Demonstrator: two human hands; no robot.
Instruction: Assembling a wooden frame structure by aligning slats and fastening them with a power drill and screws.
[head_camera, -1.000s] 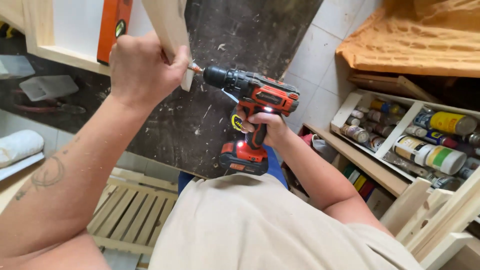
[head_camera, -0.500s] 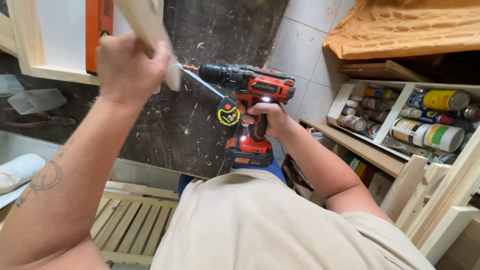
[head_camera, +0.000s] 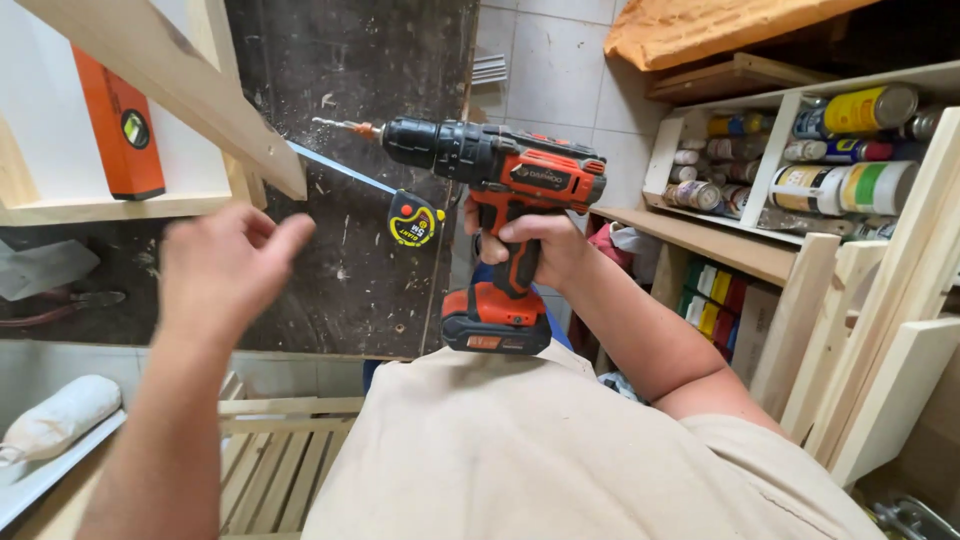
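the right hand (head_camera: 530, 240) is clamped on the grip of the orange cordless drill (head_camera: 490, 170), bit level above the dark worktop's (head_camera: 350, 270) right edge. the left hand (head_camera: 225, 265) hangs loose-fingered, holding nothing, just below the wooden slat (head_camera: 190, 85). steady the slat firmly and keep the bit square to it.

You see an orange spirit level (head_camera: 118, 128) on a shelf, a tape measure (head_camera: 413, 220) (yellow-black), and cans (head_camera: 850, 150) in a rack.

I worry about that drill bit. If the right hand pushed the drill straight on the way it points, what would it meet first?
Probably the slanted wooden board: the right hand aims the drill left toward its lower end, though depth is unclear.
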